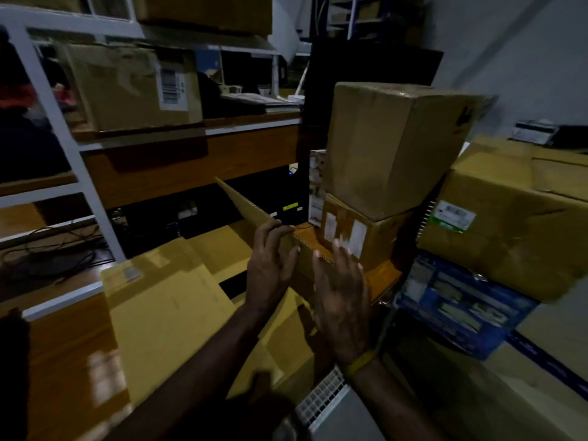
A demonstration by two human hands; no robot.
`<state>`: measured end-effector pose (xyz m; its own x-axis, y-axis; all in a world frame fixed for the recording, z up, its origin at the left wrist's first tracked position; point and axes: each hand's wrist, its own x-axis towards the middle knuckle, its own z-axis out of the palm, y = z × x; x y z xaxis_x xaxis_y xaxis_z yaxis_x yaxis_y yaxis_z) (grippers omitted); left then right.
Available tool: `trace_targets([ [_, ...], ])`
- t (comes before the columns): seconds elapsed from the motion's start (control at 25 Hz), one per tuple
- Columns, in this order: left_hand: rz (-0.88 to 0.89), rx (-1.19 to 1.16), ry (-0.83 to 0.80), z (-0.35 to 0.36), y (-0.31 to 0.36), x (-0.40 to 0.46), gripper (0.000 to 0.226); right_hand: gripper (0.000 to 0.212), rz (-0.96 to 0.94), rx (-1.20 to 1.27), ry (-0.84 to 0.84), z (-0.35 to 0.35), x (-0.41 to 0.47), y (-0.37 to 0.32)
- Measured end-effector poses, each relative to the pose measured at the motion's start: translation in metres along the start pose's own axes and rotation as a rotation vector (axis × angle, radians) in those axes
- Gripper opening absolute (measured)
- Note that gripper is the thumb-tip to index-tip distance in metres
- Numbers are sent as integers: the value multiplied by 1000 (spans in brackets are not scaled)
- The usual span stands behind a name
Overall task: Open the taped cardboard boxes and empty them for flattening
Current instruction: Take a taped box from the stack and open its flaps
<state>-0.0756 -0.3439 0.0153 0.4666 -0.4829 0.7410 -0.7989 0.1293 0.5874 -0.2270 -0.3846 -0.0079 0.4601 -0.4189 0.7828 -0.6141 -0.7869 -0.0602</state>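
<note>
- Cardboard box (pixel 203 300), already open with its flaps spread, sits low in the middle of the head view in front of me; one tall flap (pixel 254 214) stands up at its far side.
- My left hand (pixel 270 265) grips the top edge of that flap, fingers curled over it and thumb on the near face.
- My right hand (pixel 342 300) is spread flat, fingers wide and straight, at the right part of the same flap; I cannot tell whether it presses the card or hovers just off it.
- Risk, as I judge it: the two-box stack (pixel 391 148) stands just beyond the flap. If I shove the flap hard away from me, it may knock the lower box (pixel 356 237) and tip the big one off.
- A second risk: the corrugated edge under my left fingers could slip or cut if I pull fast.
- The picture is dim and smeared, so I may misjudge where the flap ends.
- Writing: a white barcode label (pixel 173 89) on the shelf box (pixel 133 87) at upper left, white stickers on the lower box, a green-and-white label (pixel 453 218) on the large right box (pixel 509 227), and print on the blue carton (pixel 458 307) beneath; none of it is legible to me.
- A yellow band (pixel 361 362) rings my right wrist.
</note>
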Motion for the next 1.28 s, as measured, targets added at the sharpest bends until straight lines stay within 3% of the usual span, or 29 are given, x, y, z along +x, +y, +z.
trace_targets([
  [0.08, 45, 6, -50, 21, 0, 2, 50, 75, 0, -167, -116, 2, 3, 10],
  [0.2, 118, 37, -200, 44, -5, -5, 67, 89, -12, -230, -221, 12, 5, 32],
  [0.4, 93, 236, -537, 66, -24, -13, 66, 94, 60, -267, -385, 29, 8, 50],
  [0.6, 46, 432, -756, 76, -44, -17, 60, 88, 154, -226, -579, 53, -2, 70],
  [0.8, 13, 432, -762, 77, -49, -18, 50, 58, 213, -159, -702, 59, -8, 77],
  [1.0, 18, 513, -754, 82, -51, -20, 38, 31, 140, -6, -659, 58, -6, 80],
  [1.28, 67, 730, -735, 85, -46, -22, 26, 28, 104, 96, -820, 63, 0, 81],
])
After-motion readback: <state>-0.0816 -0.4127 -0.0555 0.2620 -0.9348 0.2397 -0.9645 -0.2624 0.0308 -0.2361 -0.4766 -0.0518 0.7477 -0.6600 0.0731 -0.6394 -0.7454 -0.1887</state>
